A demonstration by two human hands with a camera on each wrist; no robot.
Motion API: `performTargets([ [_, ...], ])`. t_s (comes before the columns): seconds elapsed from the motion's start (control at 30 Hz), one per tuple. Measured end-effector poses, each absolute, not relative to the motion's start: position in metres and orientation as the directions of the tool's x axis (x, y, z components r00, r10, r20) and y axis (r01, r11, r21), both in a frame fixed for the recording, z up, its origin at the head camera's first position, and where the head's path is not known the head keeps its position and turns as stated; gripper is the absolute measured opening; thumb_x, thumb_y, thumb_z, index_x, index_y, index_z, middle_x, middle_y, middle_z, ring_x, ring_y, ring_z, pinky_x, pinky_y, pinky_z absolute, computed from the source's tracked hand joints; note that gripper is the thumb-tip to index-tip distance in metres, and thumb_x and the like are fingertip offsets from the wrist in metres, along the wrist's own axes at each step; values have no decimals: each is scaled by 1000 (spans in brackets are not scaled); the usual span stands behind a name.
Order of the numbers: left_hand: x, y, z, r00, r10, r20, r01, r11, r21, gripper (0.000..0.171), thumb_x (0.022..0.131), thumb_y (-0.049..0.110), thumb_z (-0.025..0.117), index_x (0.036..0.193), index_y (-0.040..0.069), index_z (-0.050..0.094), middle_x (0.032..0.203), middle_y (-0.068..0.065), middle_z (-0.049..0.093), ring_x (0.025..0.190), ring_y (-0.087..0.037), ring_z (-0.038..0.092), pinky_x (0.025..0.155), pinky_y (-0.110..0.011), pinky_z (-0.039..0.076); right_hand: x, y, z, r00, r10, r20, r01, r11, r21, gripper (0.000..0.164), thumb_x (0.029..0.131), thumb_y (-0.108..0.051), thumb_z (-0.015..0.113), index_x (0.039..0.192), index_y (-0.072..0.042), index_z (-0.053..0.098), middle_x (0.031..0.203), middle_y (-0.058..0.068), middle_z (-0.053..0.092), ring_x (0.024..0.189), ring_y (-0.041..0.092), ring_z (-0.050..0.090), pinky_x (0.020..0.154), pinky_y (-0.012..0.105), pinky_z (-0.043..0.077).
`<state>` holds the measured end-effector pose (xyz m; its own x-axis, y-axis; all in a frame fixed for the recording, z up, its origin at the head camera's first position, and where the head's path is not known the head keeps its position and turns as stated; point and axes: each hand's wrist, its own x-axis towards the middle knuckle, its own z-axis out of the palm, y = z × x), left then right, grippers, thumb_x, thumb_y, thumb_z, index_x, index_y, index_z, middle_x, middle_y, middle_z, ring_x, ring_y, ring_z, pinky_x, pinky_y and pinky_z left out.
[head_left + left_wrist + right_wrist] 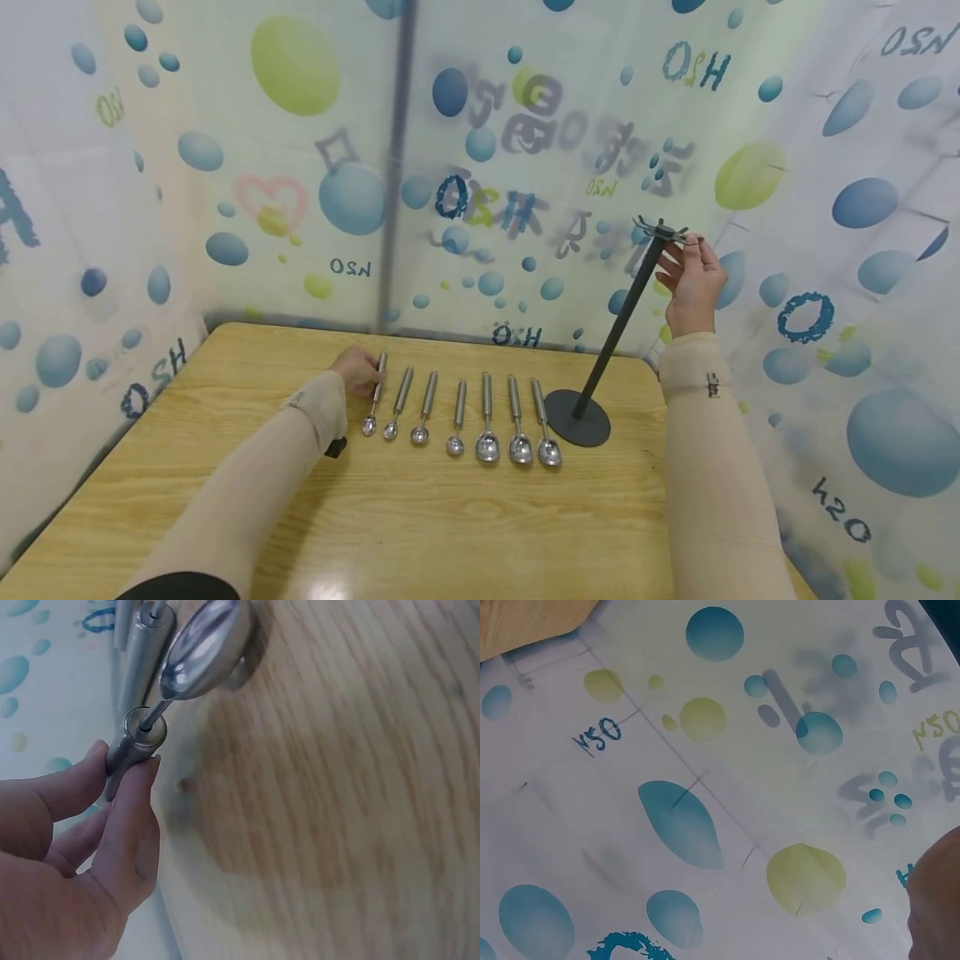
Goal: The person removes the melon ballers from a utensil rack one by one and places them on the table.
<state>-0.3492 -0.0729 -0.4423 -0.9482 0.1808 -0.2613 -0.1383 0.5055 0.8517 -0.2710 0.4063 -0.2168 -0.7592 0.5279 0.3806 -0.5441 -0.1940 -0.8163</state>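
Note:
My left hand (357,371) is at the far left of a row of metal scoops and pinches the handle of the leftmost scoop (370,424). Thumb and fingertips grip the end of its steel handle in the left wrist view, its bowl (206,651) pointing away from the hand. At the upper right, my right hand (692,283) pinches a hook at the top of a dark hanging stand (618,321). The stand's pole leans right in the head view, above its round base (577,418). Only an edge of that hand shows in the right wrist view.
Several more scoops, including a large one (487,447), lie side by side on the wooden table (465,533), handles toward the back. Behind the table hangs a printed curtain (360,275) with blue and green dots.

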Motion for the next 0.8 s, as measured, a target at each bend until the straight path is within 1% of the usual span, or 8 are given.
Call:
performTargets([
  [0.07, -352, -73, -445, -949, 174, -265, -139, 523, 841, 27, 93, 0, 71, 116, -12, 63, 99, -16, 65, 78, -21, 66, 70, -35, 61, -271, 406, -217, -758, 529, 382, -545, -192, -816, 31, 93, -34, 70, 110, -8, 72, 99, 5, 78, 79, 16, 76, 55, 24, 56],
  [0.13, -353, -72, -448, -950, 172, -261, -127, 549, 826, 25, 92, 0, 72, 112, -12, 65, 97, -17, 66, 75, -20, 65, 67, -34, 61, -271, 406, -217, -757, 529, 383, -547, -192, -815, 30, 94, -34, 70, 109, -8, 72, 98, 5, 78, 78, 15, 76, 54, 23, 56],
  [0.23, -354, -72, -451, -956, 178, -232, -77, 614, 786, 27, 92, 2, 74, 112, -13, 66, 100, -21, 68, 74, -20, 67, 65, -33, 61, -272, 406, -218, -760, 524, 384, -548, -199, -813, 28, 94, -33, 70, 108, -8, 72, 97, 5, 78, 77, 16, 76, 53, 23, 56],
  [0.3, -353, -73, -452, -962, 181, -204, -35, 660, 750, 32, 92, 4, 74, 116, -15, 65, 105, -24, 68, 77, -22, 68, 65, -32, 60, -272, 405, -218, -762, 520, 387, -551, -205, -809, 28, 95, -32, 69, 108, -8, 72, 97, 6, 78, 76, 16, 76, 53, 24, 56],
  [0.4, -351, -73, -454, -970, 177, -166, 7, 706, 708, 36, 93, 8, 75, 120, -14, 65, 111, -25, 68, 81, -24, 70, 65, -31, 60, -272, 404, -218, -765, 514, 388, -554, -216, -804, 26, 96, -30, 69, 108, -7, 71, 97, 7, 78, 75, 16, 76, 52, 24, 56],
  [0.6, -350, -75, -457, -971, 192, -141, 42, 721, 692, 36, 95, 13, 74, 121, -11, 67, 112, -25, 70, 81, -24, 69, 63, -31, 58, -274, 402, -218, -765, 515, 386, -556, -226, -800, 23, 98, -28, 67, 106, -7, 71, 95, 7, 78, 73, 16, 76, 52, 24, 56],
  [0.7, -353, -79, -458, -970, 204, -135, 59, 731, 679, 36, 98, 18, 70, 121, -10, 67, 118, -26, 68, 88, -28, 68, 66, -34, 58, -274, 403, -217, -763, 515, 390, -560, -227, -797, 24, 98, -29, 67, 108, -7, 71, 95, 7, 78, 73, 16, 76, 52, 23, 56],
  [0.8, -358, -82, -457, -967, 224, -121, 91, 746, 659, 39, 103, 25, 62, 124, -7, 66, 123, -25, 66, 96, -31, 66, 72, -38, 57, -272, 408, -217, -757, 523, 391, -566, -226, -793, 25, 96, -29, 68, 108, -7, 71, 93, 7, 78, 73, 16, 76, 53, 23, 56],
])
